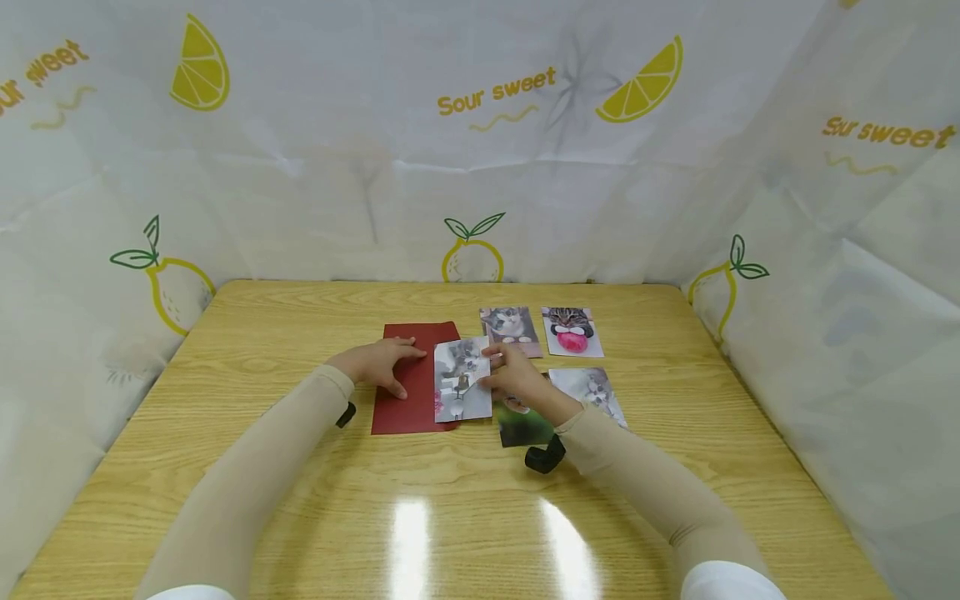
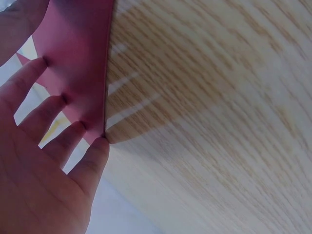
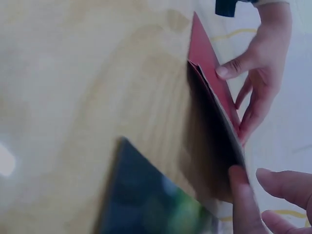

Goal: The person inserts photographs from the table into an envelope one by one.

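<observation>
A flat red paper piece that looks like an envelope [image 1: 405,412] lies on the table in the head view. My left hand [image 1: 378,364] rests on its left part, fingers spread; the left wrist view shows the fingertips [image 2: 75,131] pressing the red surface. A photo card [image 1: 459,383] with a grey-and-white animal picture overlaps the red paper's right side. My right hand [image 1: 525,382] pinches this card's right edge; in the right wrist view the thumb [image 3: 241,195] is below the raised edge. Whether the card's left edge touches the red paper, I cannot tell.
Right of the red paper lie a cat photo [image 1: 517,329], a cat photo with a pink ball [image 1: 572,333], a dark green photo [image 1: 521,429] partly under my right hand, and a pale photo [image 1: 600,392]. White printed sheeting [image 1: 337,208] surrounds the wooden table [image 1: 300,517].
</observation>
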Demonstrator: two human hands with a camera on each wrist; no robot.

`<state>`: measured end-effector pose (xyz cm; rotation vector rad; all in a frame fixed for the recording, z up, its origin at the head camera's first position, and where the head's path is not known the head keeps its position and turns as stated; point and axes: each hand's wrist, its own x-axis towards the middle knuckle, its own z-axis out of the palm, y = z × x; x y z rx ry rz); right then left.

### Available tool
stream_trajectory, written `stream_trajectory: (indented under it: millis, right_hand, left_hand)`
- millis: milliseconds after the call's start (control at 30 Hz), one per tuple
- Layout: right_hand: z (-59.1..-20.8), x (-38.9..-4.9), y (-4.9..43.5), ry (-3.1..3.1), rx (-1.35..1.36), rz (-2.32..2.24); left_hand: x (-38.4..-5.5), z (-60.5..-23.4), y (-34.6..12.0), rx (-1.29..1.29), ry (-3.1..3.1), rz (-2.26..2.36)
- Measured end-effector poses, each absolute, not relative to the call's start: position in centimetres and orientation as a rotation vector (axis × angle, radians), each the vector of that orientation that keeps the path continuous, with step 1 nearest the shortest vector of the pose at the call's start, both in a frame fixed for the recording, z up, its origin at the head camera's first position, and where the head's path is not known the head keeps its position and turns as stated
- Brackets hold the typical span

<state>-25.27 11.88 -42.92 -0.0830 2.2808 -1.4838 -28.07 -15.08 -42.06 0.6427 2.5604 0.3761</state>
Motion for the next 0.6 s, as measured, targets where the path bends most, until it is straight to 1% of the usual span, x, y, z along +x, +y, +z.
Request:
stream_trajectory:
  millis: [167,600]
  right_hand:
    - [-43.26,-24.29,12.13,2.247,-0.120,-1.570]
    - [-42.98,-24.16,11.68,2.342,-0.098,-1.573]
  left_hand:
    - [-28.09,-42.02,-15.09,0.645,2.559,0.374]
    - [-28.10,-42.05,-15.14,0.650,2.565,0.375]
